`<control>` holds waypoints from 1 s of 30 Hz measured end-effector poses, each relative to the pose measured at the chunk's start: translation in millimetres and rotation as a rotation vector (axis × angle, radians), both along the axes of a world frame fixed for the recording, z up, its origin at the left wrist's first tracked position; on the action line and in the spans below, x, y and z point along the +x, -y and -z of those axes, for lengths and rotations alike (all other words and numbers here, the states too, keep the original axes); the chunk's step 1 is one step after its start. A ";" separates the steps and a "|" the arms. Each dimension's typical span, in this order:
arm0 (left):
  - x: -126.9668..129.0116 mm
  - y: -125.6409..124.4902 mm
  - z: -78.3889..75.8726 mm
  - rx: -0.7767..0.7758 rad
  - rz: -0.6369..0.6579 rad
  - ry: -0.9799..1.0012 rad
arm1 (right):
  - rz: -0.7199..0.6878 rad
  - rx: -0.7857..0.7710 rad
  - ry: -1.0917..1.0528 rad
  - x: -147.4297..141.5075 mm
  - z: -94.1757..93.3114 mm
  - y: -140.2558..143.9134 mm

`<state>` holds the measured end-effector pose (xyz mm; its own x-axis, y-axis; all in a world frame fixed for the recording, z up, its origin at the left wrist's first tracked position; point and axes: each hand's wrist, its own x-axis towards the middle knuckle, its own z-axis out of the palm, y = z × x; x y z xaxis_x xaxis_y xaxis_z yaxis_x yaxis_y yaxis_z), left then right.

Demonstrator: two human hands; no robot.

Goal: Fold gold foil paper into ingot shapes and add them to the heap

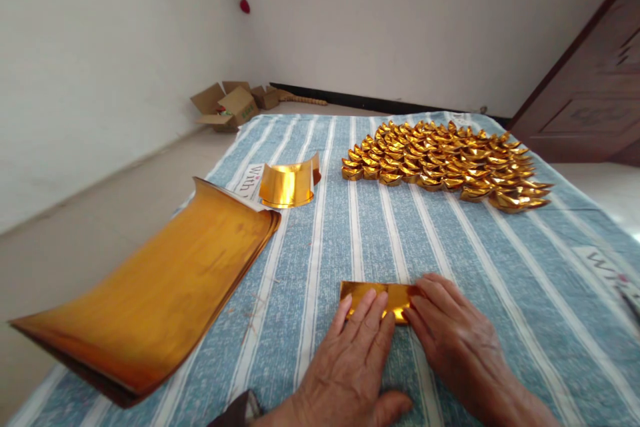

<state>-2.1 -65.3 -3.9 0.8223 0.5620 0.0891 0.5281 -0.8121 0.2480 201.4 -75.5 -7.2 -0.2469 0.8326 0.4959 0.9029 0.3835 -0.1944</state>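
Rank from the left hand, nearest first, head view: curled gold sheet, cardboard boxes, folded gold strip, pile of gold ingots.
From the left hand:
1. Folded gold strip, under its fingertips.
2. Curled gold sheet, farther up, slightly left.
3. Pile of gold ingots, far right of the cloth.
4. Cardboard boxes, on the floor by the wall.

Single head-worn view, facing forward and down across blue-and-white striped cloth (360, 233); both bare hands close at bottom edge, white walls and brown wooden door (595, 87) far beyond.
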 end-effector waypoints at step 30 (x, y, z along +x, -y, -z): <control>4.0 -1.0 -11.4 -0.223 -0.034 -0.187 | 0.017 -0.006 -0.016 -0.3 3.4 -0.6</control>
